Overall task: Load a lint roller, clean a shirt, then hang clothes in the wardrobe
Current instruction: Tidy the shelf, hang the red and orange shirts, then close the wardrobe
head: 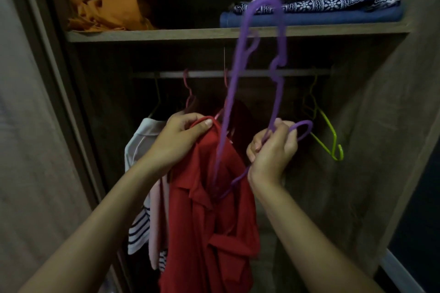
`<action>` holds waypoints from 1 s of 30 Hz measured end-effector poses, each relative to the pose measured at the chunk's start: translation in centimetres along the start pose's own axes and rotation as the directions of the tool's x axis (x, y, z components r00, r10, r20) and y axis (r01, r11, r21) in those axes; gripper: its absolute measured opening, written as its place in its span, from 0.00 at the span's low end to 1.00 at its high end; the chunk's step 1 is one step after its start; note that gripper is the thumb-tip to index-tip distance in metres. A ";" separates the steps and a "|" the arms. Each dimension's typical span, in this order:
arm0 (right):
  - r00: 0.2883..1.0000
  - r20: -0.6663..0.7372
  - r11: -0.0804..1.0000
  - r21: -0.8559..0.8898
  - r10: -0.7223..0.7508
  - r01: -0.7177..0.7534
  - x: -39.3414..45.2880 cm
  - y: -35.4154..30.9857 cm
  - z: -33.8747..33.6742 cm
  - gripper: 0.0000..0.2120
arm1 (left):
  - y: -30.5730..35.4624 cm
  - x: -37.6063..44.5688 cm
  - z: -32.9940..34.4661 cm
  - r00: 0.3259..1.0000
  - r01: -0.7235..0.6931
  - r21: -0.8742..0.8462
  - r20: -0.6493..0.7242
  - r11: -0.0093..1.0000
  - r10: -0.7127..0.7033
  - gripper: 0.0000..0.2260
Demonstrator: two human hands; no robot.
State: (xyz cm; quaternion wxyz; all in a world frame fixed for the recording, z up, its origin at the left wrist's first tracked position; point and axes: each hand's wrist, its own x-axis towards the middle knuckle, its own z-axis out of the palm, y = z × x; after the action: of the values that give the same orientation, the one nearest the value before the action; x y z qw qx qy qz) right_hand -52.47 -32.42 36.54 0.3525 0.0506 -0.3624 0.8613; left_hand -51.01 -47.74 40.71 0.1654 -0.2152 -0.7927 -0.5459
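Note:
In front of the open wardrobe, a red shirt [214,221] hangs from my left hand [177,140], which pinches its collar edge at the top. My right hand [271,150] grips a purple plastic hanger [238,66] near its hook, which pokes out to the right of my fingers. The hanger stands on end, one arm reaching up in front of the shelf and its lower end dipping into the shirt's neck opening. The hanging rail [204,74] runs behind both hands.
A white and striped garment [140,150] hangs at the left on the rail. An empty green hanger [328,135] hangs at the right. The shelf [190,34] above holds an orange cloth [107,9] and folded patterned and blue clothes [316,9]. Wooden walls close in on both sides.

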 end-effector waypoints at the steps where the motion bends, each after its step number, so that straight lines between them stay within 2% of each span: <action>1: 0.998 0.027 0.997 -0.057 -0.054 0.056 0.0 0.9 -0.5 0.11 | 0.2 -0.1 0.1 1.000 -0.002 -0.011 0.007 1.000 0.002 0.09; 3: 0.985 0.094 0.957 -0.238 -0.146 0.165 0.4 2.9 -2.1 0.08 | 0.8 -0.3 -0.1 1.000 -0.017 -0.032 -0.018 0.999 0.016 0.07; 6: 0.965 0.154 0.823 -0.505 -0.210 0.260 2.2 3.7 -5.3 0.06 | 0.7 -0.1 -1.9 0.996 -0.018 -0.073 -0.091 0.997 0.011 0.06; 8: 0.951 0.188 0.732 -0.606 -0.247 0.310 4.0 3.2 -7.1 0.07 | -0.2 -0.1 -3.5 0.993 -0.005 0.013 -0.120 1.000 0.006 0.06; 11: 0.923 0.308 0.650 -0.658 -0.228 0.380 5.8 2.5 -8.3 0.08 | -1.9 -0.1 -4.7 0.982 0.031 0.159 -0.191 0.987 0.000 0.06; 13: 0.877 0.437 0.544 -0.696 -0.198 0.469 5.6 2.5 -8.6 0.10 | -2.3 -0.3 -4.4 0.970 0.029 0.251 -0.240 0.968 0.033 0.06; 16: 0.803 0.577 0.353 -0.728 -0.149 0.588 4.4 3.5 -9.0 0.10 | -1.2 -0.6 -2.8 0.945 -0.064 0.428 -0.264 0.901 0.192 0.06; 18: 0.757 0.645 0.258 -0.718 -0.102 0.646 4.1 3.9 -8.9 0.09 | -0.1 -0.7 -1.7 0.930 -0.150 0.524 -0.214 0.838 0.300 0.06; 20: 0.777 0.624 0.252 -0.741 -0.085 0.623 4.6 3.5 -8.5 0.08 | 0.1 -0.4 -1.7 0.929 -0.186 0.602 -0.151 0.776 0.339 0.07; 22: 0.831 0.536 0.352 -0.757 -0.150 0.551 5.8 2.3 -8.3 0.10 | -0.4 0.0 -2.9 0.941 -0.167 0.654 -0.117 0.738 0.317 0.07; 25: 0.860 0.448 0.445 -0.736 -0.245 0.510 7.4 0.5 -8.3 0.07 | -1.7 -0.3 -4.7 0.957 -0.159 0.689 -0.068 0.707 0.281 0.09; 28: 0.840 0.491 0.410 -0.733 -0.232 0.542 7.5 0.2 -8.8 0.08 | -2.4 -0.9 -4.7 0.960 -0.165 0.666 -0.062 0.728 0.274 0.09; 30: 0.786 0.596 0.287 -0.734 -0.163 0.616 6.6 1.1 -9.3 0.11 | -2.3 -1.1 -4.3 0.952 -0.157 0.638 -0.105 0.754 0.287 0.12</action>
State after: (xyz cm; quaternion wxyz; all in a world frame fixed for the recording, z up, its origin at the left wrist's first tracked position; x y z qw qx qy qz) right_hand -56.52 -23.08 31.32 0.4413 0.1193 -0.8081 0.3715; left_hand -51.17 -52.62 39.89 0.3682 -0.1863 -0.8764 -0.2484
